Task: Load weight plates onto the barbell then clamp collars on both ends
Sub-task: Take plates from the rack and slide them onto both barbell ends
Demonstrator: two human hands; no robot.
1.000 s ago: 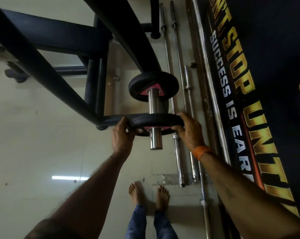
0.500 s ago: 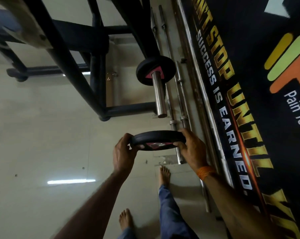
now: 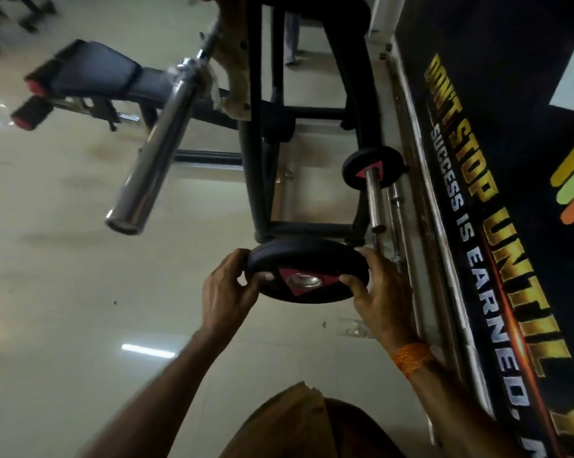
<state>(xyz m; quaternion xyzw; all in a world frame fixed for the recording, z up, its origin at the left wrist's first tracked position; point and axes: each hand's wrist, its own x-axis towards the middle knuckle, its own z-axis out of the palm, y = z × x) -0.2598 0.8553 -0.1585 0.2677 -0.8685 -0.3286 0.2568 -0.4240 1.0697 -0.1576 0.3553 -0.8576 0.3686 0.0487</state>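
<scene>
I hold a black weight plate [image 3: 307,271] with a red centre and a steel-lined hole flat between both hands. My left hand [image 3: 228,294] grips its left rim and my right hand [image 3: 376,299] grips its right rim. The barbell's bare chrome sleeve [image 3: 153,150] points toward me at the upper left, resting on the rack, apart from the plate. Another black plate [image 3: 373,171] sits on a storage peg [image 3: 375,206] low on the rack, beyond my right hand.
The black rack frame [image 3: 257,160] stands straight ahead, with a padded bench [image 3: 94,74] to its left. Spare bars [image 3: 401,219] lie on the floor along a dark wall banner [image 3: 477,193] on the right. Pale tiled floor spreads to the left.
I pulled the plate off the storage peg and carried it toward me and leftward. My view swung up and left, bringing the barbell sleeve and bench into sight.
</scene>
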